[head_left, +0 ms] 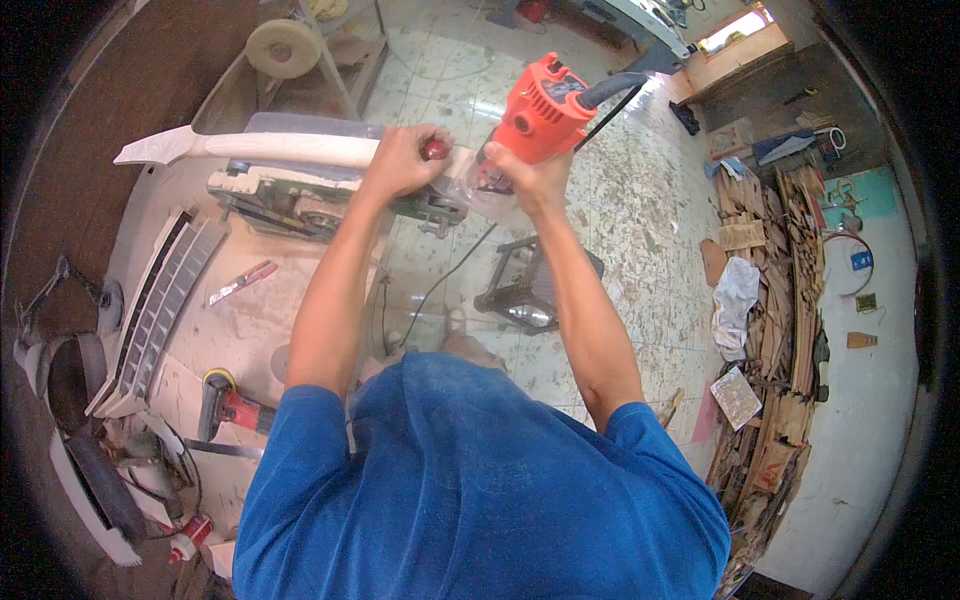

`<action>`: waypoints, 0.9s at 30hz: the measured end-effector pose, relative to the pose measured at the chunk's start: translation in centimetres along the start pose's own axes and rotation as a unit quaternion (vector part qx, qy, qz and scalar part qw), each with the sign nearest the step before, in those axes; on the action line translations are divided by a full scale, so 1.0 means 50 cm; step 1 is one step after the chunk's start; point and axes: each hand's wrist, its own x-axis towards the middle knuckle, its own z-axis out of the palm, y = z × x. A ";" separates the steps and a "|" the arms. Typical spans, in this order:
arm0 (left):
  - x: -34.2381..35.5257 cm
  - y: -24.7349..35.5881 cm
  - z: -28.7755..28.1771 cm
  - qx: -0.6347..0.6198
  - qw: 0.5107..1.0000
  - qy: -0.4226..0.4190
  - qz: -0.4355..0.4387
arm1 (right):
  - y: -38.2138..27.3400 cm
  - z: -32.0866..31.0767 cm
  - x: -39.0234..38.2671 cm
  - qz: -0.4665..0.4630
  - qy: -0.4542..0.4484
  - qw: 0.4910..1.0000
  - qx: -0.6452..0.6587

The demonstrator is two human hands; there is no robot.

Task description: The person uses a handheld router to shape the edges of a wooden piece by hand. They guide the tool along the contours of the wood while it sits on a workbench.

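Broadly, the biggest thing is the dusty pale workbench [250,300], which fills the left half of the view, and all places below are told from it. Beyond its right edge lies the speckled tiled floor [640,200], and far to the right of the bench a heap of brown wood offcuts [780,300] leans at the wall. Along the far side of the bench lies a long pale wooden piece with a pointed left end [260,148]. On the near left part of the bench rests a white slatted panel [160,300], and close to the near edge lies a small red power tool with a yellow round pad [225,400]. At the far right corner of the bench, above its edge, stands the orange corded hand router with a clear base [540,110], upright and a little tilted. The right hand [530,175] is closed around the lower body of this router. The left hand [400,160] is closed around a small dark red round knob [435,149], just beside the router and touching the pale wooden piece.
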 end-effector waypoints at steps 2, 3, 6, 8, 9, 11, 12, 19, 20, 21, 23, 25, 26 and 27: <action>-0.002 0.005 -0.003 -0.004 1.000 -0.008 -0.012 | 0.000 0.000 -0.001 0.001 0.000 1.000 -0.006; -0.002 0.002 -0.003 -0.017 1.000 -0.006 -0.012 | -0.002 0.002 0.000 -0.003 0.004 1.000 -0.009; -0.004 0.003 -0.003 -0.025 1.000 0.000 0.002 | -0.009 0.000 0.005 -0.028 0.008 0.999 -0.035; 0.002 0.017 -0.010 0.015 1.000 -0.018 -0.017 | -0.007 -0.005 0.010 -0.036 0.005 0.998 -0.043; 0.003 0.024 -0.012 0.036 0.999 -0.028 -0.028 | -0.003 -0.006 0.012 -0.033 0.001 0.999 -0.039; 0.005 0.025 -0.007 0.049 0.998 -0.011 -0.031 | 0.003 -0.010 0.019 -0.033 -0.004 0.999 -0.032; 0.003 0.020 -0.004 0.057 0.998 -0.003 -0.034 | -0.005 -0.006 0.023 -0.036 -0.005 0.999 -0.028; 0.004 0.000 0.024 0.028 0.997 0.069 0.010 | 0.019 -0.018 0.062 -0.054 -0.022 0.997 -0.045; 0.006 0.003 0.026 0.033 0.997 0.069 0.004 | 0.028 -0.024 0.067 -0.049 -0.022 0.998 -0.041; 0.005 0.009 0.026 0.040 0.997 0.069 -0.004 | 0.031 -0.025 0.069 -0.043 -0.023 0.998 -0.035; 0.005 0.020 0.027 0.026 0.997 0.069 -0.024 | 0.037 -0.026 0.074 -0.033 -0.025 0.999 -0.027; 0.007 0.019 0.028 0.029 0.996 0.078 -0.033 | 0.036 -0.023 0.080 -0.026 -0.029 0.999 -0.022; 0.008 0.014 0.032 0.039 0.995 0.085 -0.032 | 0.035 -0.023 0.082 -0.021 -0.035 0.999 -0.027; 0.010 0.013 0.034 0.047 0.994 0.091 -0.030 | 0.034 -0.026 0.085 -0.016 -0.040 0.999 -0.033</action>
